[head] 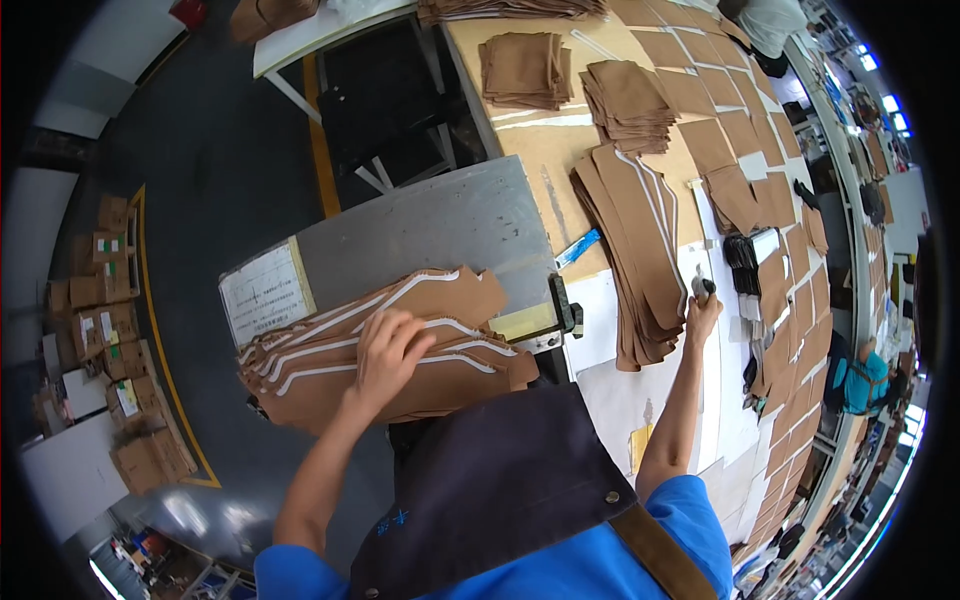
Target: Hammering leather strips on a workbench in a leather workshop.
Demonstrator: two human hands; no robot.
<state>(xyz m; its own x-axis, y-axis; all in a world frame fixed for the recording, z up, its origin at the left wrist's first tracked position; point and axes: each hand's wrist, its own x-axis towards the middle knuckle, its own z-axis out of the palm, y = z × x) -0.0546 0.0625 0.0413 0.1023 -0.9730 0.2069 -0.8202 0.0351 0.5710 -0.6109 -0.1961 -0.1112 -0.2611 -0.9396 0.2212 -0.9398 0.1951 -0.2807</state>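
My left hand (388,356) is over overlapping brown sheet pieces (450,386), which look like leather or fabric and carry bent white strips. Its fingers are loosely curved, with the thumb apart and nothing visible in its grasp. These pieces lie on a grey metal board (450,217) and hang past its near edge. At the right, my right hand (703,319) grips a small tool (702,285) with a dark knob and a pale part; its exact kind cannot be told. Just left of that hand is a fanned stack of long brown pieces (630,247), the top one bearing white strips.
A blue-handled tool (579,247) lies beside the long stack. Squarish brown stacks (525,71) stand farther up the table, with rows of brown pieces (686,90) along the right. A clamp-like black fitting (566,309) juts from the board. Cartons (112,330) stand at left; another person (866,379) is far right.
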